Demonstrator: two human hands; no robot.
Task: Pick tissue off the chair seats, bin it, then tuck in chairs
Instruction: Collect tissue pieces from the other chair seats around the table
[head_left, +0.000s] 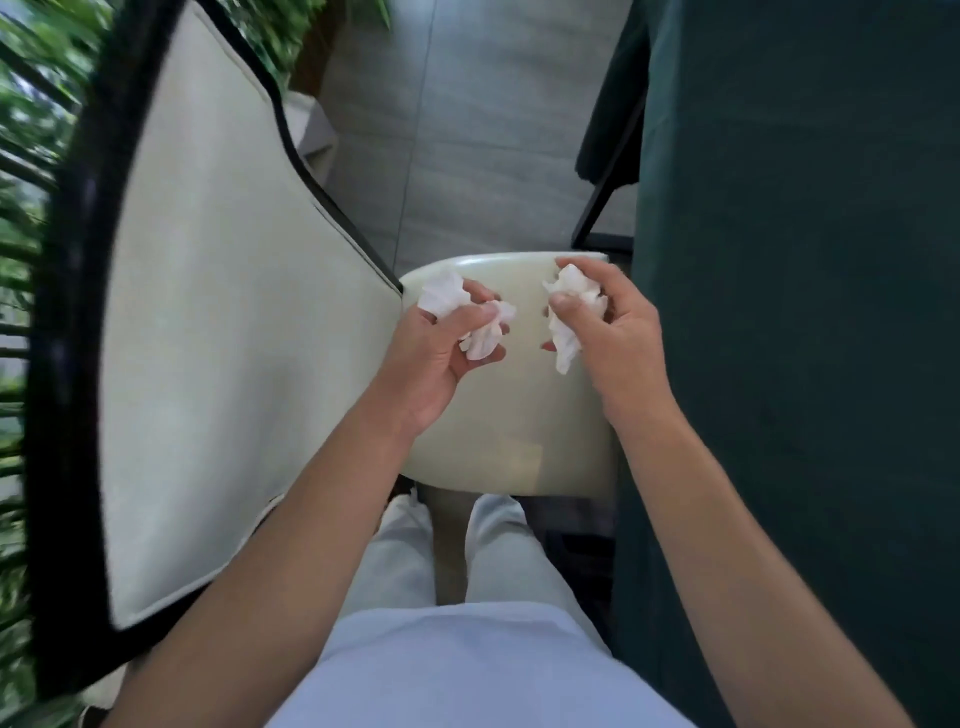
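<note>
A person stands over a cream chair seat (511, 415), both bare hands raised just above it and each gripping crumpled white tissue. The left hand (439, 348) is curled closed around one wad of tissue (457, 306), which bulges out above the fingers and below the thumb. The right hand (608, 332) pinches a second wad of tissue (569, 312) between thumb and fingers, a loose tail hanging down toward the seat. The two hands are near each other but apart, with bare seat showing between them. The chair's cream backrest (223, 322), edged in a black frame, rises at the left of the view, touching the seat's left edge. A dark green tablecloth (800, 312) hangs at the right, just beside the seat and the right forearm. Grey floor tiles (467, 130) lie beyond the seat, and blurred green foliage (31, 130) fills the far left.
</note>
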